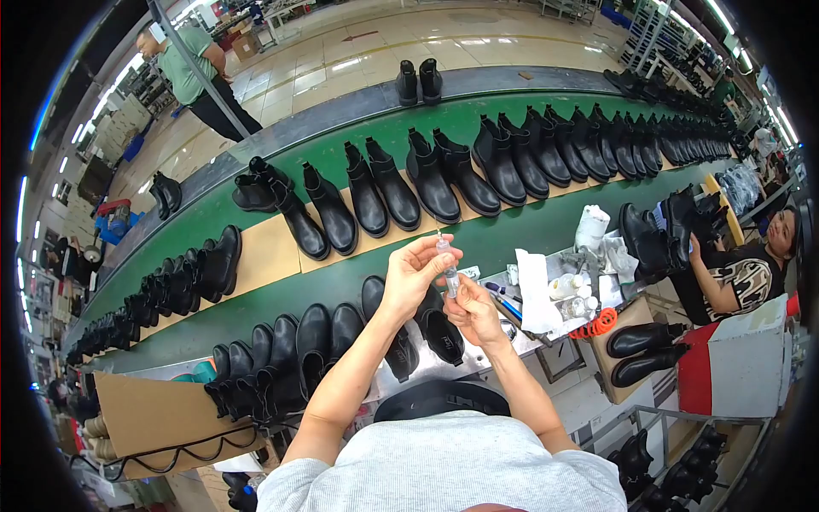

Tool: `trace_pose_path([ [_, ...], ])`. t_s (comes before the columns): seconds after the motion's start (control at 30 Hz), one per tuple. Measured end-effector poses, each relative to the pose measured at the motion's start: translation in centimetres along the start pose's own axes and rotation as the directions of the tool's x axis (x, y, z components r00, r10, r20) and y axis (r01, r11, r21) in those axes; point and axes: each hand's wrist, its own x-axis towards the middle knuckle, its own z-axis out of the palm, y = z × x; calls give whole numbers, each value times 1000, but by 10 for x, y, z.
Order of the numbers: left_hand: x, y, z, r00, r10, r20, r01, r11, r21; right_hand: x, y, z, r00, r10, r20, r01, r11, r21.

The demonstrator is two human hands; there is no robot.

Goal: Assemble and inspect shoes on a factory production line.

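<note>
Both my hands are raised together over the near edge of the green belt. Between them is a clear syringe with a thin tip pointing away from me. My left hand pinches its upper part between thumb and fingers. Closed round its lower end is my right hand. Below my hands, several black ankle boots lie on the metal ledge in front of me. Just beyond the hands, a row of black boots stands on brown cardboard on the belt.
Right of my hands are small clear bottles, white cloths, pens and a coiled orange hose. A co-worker handles boots at the right. Another person stands beyond the belt. A cardboard sheet is at the lower left.
</note>
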Motion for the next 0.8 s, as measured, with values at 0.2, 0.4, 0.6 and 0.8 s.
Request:
trace_pose_path([
  [0.2,-1,-8,1,1000,4,-14,-4,1000,-10,-4,2,-3,999,11,-42,-10,1000,3],
  [0.4,-3,-7,4,999,-14,-43,14,1000,-11,-5,5,-8,999,22,-43,-21,1000,23],
  [0.6,-5,-11,1,999,10,-42,-11,1000,-10,-6,6,-9,998,40,-53,-40,999,-11],
  [0.8,-7,-11,-3,999,-4,-39,4,1000,10,-6,10,-8,995,53,-80,-54,999,-9],
])
